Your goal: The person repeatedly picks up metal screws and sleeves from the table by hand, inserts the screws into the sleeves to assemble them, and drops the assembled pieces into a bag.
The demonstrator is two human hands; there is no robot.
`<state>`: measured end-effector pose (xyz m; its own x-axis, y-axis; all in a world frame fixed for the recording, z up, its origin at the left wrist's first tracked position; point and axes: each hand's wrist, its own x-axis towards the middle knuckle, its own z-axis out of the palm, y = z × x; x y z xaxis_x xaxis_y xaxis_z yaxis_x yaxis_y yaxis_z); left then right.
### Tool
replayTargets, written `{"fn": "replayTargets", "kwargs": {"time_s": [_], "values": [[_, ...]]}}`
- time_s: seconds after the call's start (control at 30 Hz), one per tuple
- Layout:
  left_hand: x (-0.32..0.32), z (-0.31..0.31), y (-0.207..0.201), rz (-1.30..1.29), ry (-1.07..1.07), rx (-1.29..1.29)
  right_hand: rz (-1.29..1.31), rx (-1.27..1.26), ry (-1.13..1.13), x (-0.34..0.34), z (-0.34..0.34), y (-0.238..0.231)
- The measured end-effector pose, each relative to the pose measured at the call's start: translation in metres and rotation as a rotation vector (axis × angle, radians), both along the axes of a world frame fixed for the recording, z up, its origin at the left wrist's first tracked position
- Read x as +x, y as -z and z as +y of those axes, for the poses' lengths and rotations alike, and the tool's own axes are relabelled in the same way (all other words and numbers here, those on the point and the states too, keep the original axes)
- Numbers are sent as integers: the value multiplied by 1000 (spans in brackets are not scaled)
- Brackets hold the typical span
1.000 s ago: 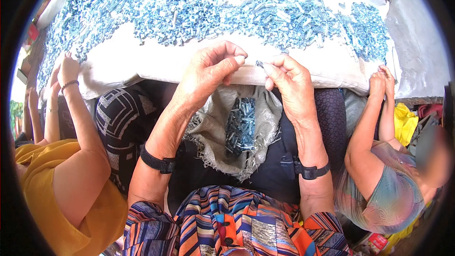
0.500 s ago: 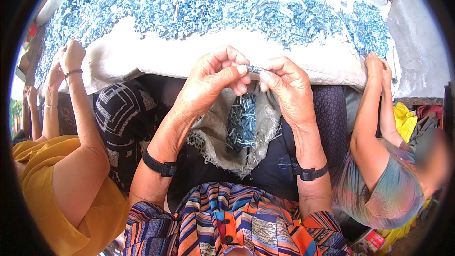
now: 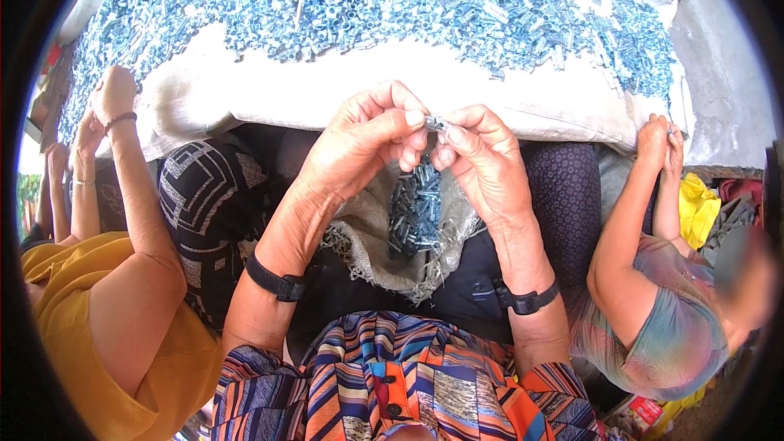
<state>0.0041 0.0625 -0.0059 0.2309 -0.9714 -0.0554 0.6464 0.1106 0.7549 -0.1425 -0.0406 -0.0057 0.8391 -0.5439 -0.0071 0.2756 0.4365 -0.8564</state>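
Between my two hands is a small silvery metal sleeve (image 3: pixel 436 124), gripped at both ends over the near edge of the table. My left hand (image 3: pixel 371 135) pinches one end with thumb and forefinger, its other fingers curled. At the opposite end, thumb and fingers of my right hand (image 3: pixel 483 155) close on it too. Fingertips partly cover the piece, so its exact shape is hard to tell. Below my hands, a frayed woven sack (image 3: pixel 357 233) lies open in my lap, holding a heap of bluish metal sleeves (image 3: pixel 415 208).
A broad pile of bluish metal sleeves (image 3: pixel 327 12) covers the cloth-topped table (image 3: pixel 327 94) ahead. Close on my left sits a person in a yellow top (image 3: pixel 155 335); on my right, another in a multicoloured top (image 3: pixel 653 318). Yellow cloth (image 3: pixel 697 208) lies at the far right.
My right hand has shifted slightly down and inward, and the metal sleeve is tilted a little differently. The hands of the person on the right have come down nearer the table's edge.
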Motion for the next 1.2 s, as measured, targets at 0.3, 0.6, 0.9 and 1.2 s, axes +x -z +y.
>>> {"fn": "replayTargets", "kwargs": {"time_s": [0.3, 0.6, 0.9, 1.2], "values": [[1, 1, 4, 73, 11, 65, 129, -291, 119, -2, 8, 0], [-16, 5, 3, 190, 230, -112, 0, 276, -156, -16, 12, -9], [-15, 4, 1, 270, 252, -134, 25, 250, -134, -17, 14, -17], [55, -46, -44, -1150, -133, 177, 362, -540, -117, -25, -18, -28]]}}
